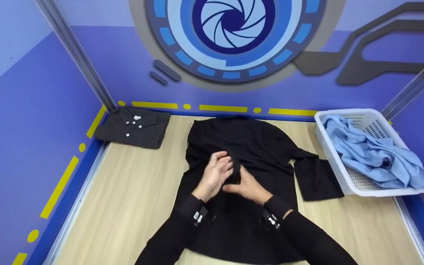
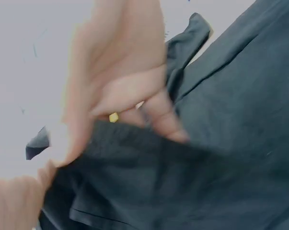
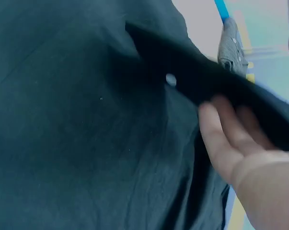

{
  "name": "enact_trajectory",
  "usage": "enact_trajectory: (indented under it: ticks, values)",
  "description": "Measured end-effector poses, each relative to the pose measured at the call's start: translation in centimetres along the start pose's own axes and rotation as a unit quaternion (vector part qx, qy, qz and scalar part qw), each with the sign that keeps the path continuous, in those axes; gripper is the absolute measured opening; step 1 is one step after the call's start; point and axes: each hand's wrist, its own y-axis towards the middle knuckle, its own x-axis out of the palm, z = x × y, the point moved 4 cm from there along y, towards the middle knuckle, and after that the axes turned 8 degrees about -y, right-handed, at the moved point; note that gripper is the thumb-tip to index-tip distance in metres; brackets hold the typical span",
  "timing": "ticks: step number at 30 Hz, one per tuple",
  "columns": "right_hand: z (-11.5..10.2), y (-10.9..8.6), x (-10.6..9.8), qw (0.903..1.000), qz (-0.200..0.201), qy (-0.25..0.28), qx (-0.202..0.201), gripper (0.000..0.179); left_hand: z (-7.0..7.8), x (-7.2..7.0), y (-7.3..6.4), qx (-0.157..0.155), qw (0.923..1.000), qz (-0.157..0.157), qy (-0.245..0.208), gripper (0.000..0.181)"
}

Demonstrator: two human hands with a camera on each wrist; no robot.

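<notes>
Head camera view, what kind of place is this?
Probably a staged laundry-folding booth, not a home: a wooden table boxed in by purple graphic walls, with a folded dark shirt and a white laundry basket of blue cloth.

under both hands lies a matt black cloth shirt (image 1: 256,147) on a smooth pale wood-grain table (image 1: 131,191), with a glossy white perforated plastic basket (image 1: 344,176) of soft blue cloth (image 1: 374,154) off to the right hand's side.
</notes>
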Motion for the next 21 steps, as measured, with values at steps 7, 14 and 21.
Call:
enact_trajectory:
  ticks: [7, 14, 21]
  values:
    - [1.0, 0.8, -1.7, 0.9847, 0.091, 0.076, 0.127, 0.046, -0.1, -2.0, -0.3, 0.094, 0.9634, 0.041, 0.248, 0.034]
    - [1.4, 0.5, -2.4, 0.9416, -0.013, 0.257, 0.216, 0.032, -2.2, -5.0, -0.8, -0.089, 0.9481, 0.137, 0.273, 0.026]
    - [1.3, 0.1, -2.5, 0.9142, -0.094, 0.313, 0.240, 0.022, -3.9, -6.1, -0.6, -0.097, 0.9788, 0.161, 0.081, 0.068]
